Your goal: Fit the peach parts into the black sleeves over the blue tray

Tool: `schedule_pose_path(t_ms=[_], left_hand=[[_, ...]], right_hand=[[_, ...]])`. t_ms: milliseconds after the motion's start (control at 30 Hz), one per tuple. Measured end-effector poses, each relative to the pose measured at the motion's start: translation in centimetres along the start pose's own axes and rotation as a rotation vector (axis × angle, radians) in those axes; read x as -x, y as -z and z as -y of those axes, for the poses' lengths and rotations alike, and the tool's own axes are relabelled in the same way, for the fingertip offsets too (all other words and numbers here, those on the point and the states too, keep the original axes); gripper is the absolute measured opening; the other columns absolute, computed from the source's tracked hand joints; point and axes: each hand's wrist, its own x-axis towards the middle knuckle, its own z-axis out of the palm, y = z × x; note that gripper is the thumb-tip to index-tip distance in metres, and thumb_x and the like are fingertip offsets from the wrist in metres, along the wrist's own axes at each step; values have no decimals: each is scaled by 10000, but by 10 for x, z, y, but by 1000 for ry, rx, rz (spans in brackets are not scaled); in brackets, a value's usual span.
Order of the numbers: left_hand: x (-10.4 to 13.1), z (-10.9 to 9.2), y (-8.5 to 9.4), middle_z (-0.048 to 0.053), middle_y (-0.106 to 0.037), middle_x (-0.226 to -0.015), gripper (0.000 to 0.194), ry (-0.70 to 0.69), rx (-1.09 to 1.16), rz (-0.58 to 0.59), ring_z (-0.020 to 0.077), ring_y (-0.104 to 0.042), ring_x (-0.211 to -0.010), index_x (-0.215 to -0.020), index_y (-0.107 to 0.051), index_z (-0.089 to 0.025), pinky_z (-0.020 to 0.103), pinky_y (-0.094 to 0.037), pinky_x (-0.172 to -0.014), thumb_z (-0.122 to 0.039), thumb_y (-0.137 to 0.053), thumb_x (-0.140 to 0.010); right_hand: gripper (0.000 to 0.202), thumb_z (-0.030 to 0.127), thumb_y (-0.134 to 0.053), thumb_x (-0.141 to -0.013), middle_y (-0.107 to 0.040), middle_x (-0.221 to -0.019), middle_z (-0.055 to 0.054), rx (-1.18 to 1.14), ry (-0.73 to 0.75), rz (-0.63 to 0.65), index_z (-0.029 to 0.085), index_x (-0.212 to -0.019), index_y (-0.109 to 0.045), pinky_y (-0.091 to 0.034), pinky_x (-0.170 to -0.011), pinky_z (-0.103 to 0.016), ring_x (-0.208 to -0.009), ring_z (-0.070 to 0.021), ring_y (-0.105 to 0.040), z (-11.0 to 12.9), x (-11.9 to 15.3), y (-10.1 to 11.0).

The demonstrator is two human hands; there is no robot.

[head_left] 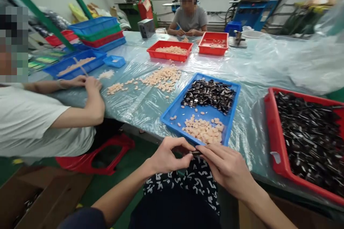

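Close to the table's near edge, my left hand (pixel 172 154) pinches one end of a small dark shiny piece (pixel 196 152) between thumb and fingertips. My right hand (pixel 225 166) has its fingers closed on the other end, and they cover much of it. Just beyond both hands lies a blue tray (pixel 172 109). Its far half holds a pile of black glossy pieces (pixel 211 94); the near half has small beige pieces (pixel 204 130), with several scattered between the piles.
A red bin (pixel 276 132) of black pieces stands at the right. Loose beige pieces (pixel 163 78) lie mid-table. Two red trays (pixel 168 56) sit farther back. One person (pixel 189 18) works across the table, another (pixel 48 114) at the left beside stacked trays (pixel 96 32).
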Motion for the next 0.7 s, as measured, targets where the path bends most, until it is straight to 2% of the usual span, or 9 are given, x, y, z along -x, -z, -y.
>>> schedule_pose_path(t_ms=[167, 367, 533, 700], left_hand=[[-1, 4, 3, 66, -746, -789, 188, 127, 100, 66, 176, -714, -706, -857, -727, -106, 202, -557, -612, -143, -648, -690], [-2, 13, -2, 58, -738, -766, 196, 214, 225, 92, 173, -708, -712, -848, -731, -101, 207, -553, -615, -139, -622, -691], [-4, 9, -15, 72, -743, -737, 193, 132, 188, -60, 154, -690, -623, -808, -748, -78, 182, -530, -560, -107, -626, -661], [-11, 0, -22, 94, -758, -737, 198, 40, 253, -196, 193, -722, -631, -816, -777, -73, 208, -569, -548, -100, -618, -701]], right_hand=[[272, 53, -458, -955, -714, -952, -75, 90, 116, -14, 123, -1165, -615, -511, -681, -307, -823, -203, -671, -4, -1, -5], [309, 40, -461, -948, -713, -967, -66, 88, 127, -28, 143, -1186, -629, -511, -686, -295, -823, -196, -672, -10, 7, -8], [316, 60, -498, -947, -716, -1015, -62, 98, 64, -95, 173, -1204, -644, -530, -710, -287, -848, -197, -697, -12, 15, -11], [291, 87, -541, -947, -723, -1026, -44, -196, -113, -131, 202, -1189, -653, -566, -722, -208, -860, -150, -712, -8, 8, -9]])
